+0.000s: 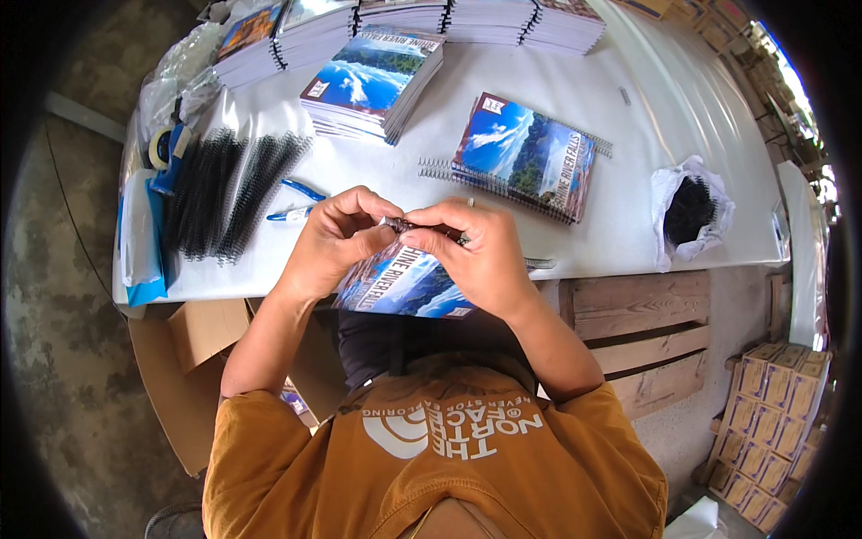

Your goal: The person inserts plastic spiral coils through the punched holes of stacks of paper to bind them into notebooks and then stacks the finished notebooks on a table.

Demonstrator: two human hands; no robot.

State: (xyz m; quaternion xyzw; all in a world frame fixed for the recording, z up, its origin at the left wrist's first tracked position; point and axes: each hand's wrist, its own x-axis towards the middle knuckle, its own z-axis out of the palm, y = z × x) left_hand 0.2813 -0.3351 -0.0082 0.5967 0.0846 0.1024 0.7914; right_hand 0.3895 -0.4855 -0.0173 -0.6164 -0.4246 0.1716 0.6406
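At the table's front edge I hold a notebook (422,289) with a blue waterfall picture on its cover. My left hand (346,235) is closed, thumb and fingers pinching the far edge of it near one corner. Right beside it, my right hand (474,253) is closed on the same edge. A dark spiral coil seems to run along that edge, mostly covered by my fingers; a coil end (540,263) sticks out past my right hand. Close beyond my left hand lie blue-handled pliers (292,215), partly hidden by it.
Black spiral coils (235,193) lie in a bundle at left by a blue tape dispenser (171,162). Ahead are a notebook stack (370,76), notebooks with coils (521,153) and thicker stacks (521,22). A white bag (669,225) holds black pieces. Below are cardboard (171,386) and a wooden pallet (642,305).
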